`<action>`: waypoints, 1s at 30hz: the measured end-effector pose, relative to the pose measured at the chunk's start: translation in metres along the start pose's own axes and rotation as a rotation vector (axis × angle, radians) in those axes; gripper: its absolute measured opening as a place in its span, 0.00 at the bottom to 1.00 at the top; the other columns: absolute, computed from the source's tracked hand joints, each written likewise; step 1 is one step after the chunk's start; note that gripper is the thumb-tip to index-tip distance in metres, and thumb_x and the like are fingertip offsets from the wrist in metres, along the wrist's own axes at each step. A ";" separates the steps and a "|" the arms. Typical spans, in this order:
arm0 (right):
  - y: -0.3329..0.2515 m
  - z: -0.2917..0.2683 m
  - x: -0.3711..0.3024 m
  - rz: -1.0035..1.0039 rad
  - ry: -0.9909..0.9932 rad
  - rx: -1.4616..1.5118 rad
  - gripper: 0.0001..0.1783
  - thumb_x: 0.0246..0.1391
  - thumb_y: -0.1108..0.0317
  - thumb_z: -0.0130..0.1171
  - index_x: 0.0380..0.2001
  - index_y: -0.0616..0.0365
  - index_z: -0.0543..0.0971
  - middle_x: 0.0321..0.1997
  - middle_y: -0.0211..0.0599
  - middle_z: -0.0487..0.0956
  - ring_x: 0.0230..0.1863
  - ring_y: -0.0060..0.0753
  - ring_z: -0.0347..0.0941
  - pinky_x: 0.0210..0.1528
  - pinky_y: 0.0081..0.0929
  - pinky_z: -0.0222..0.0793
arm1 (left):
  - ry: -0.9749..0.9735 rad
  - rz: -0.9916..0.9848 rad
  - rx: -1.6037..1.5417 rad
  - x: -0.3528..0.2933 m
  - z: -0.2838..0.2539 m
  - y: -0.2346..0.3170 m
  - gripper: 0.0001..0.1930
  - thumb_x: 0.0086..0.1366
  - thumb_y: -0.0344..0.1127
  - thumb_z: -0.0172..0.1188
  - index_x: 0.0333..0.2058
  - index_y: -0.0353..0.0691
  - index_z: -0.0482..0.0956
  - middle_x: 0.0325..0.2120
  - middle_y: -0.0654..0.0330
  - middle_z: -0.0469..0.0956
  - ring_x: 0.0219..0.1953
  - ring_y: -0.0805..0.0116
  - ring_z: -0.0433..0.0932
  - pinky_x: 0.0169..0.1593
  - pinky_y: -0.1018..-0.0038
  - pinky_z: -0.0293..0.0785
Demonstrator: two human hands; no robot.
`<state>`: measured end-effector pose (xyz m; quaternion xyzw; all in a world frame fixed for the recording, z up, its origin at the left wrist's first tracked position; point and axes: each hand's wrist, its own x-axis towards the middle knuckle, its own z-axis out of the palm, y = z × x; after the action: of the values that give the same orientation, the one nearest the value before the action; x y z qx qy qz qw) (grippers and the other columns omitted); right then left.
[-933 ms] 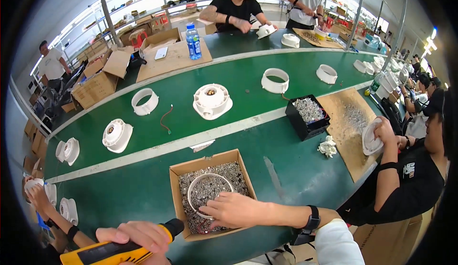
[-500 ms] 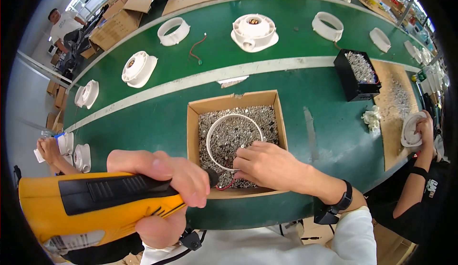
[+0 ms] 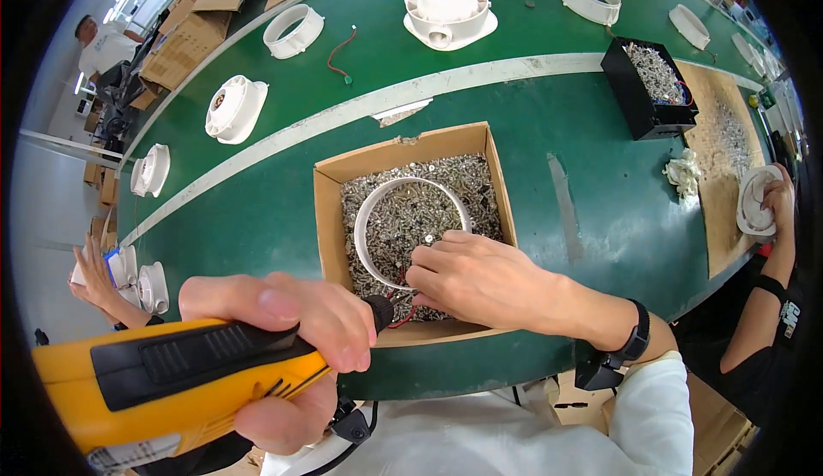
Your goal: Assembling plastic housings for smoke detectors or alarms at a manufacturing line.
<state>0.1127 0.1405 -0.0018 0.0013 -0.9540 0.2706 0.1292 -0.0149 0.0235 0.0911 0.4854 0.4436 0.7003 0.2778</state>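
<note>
My left hand (image 3: 296, 317) grips a yellow and black handheld power tool (image 3: 206, 364), which looks like an electric screwdriver. Its black nose reaches the near part of a white plastic ring (image 3: 360, 231). The fingers of my right hand (image 3: 480, 274) are closed on the ring's near right rim. Under the ring is an open cardboard box (image 3: 328, 227) full of small silvery screws (image 3: 484, 193). Thin red wire (image 3: 405, 316) shows below the ring, between the tool's nose and my right fingers. My fingers hide the point where the tool meets the ring.
Beyond a pale strip stand white housings (image 3: 447, 17), another ring (image 3: 294, 32) and a red wire lead (image 3: 341, 51). A black bin of screws (image 3: 649, 81) and crumpled white material (image 3: 683, 173) are right. Co-workers' hands (image 3: 777, 197) hold parts at both sides.
The table and everything on it sit higher in view, the head view having shifted. The ring is tilted slightly differently, and the tool's nose is nearer its rim. Both hands keep their grips.
</note>
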 end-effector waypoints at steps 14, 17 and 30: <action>-0.001 -0.001 0.003 0.006 -0.046 0.113 0.08 0.48 0.67 0.54 0.29 0.61 0.73 0.30 0.37 0.72 0.36 0.37 0.72 0.43 0.33 0.67 | -0.090 0.112 0.040 0.009 0.007 -0.004 0.27 0.59 0.60 0.54 0.34 0.40 0.57 0.15 0.60 0.69 0.11 0.71 0.68 0.16 0.77 0.69; -0.002 -0.003 0.001 0.006 -0.049 0.094 0.08 0.49 0.67 0.54 0.29 0.61 0.73 0.30 0.37 0.72 0.36 0.36 0.72 0.43 0.33 0.67 | -0.060 0.104 0.058 0.008 0.012 0.002 0.28 0.59 0.60 0.54 0.35 0.40 0.57 0.15 0.60 0.70 0.13 0.71 0.69 0.17 0.76 0.70; 0.002 0.002 -0.004 -0.041 -0.018 -0.068 0.08 0.47 0.65 0.56 0.25 0.58 0.70 0.28 0.33 0.69 0.34 0.31 0.67 0.43 0.26 0.60 | -0.028 0.134 0.038 0.005 0.015 0.009 0.26 0.62 0.55 0.52 0.42 0.36 0.57 0.17 0.56 0.71 0.14 0.68 0.70 0.18 0.73 0.69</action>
<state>0.1155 0.1413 -0.0052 0.0189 -0.9636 0.2353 0.1259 -0.0026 0.0283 0.1036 0.5288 0.4194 0.7021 0.2271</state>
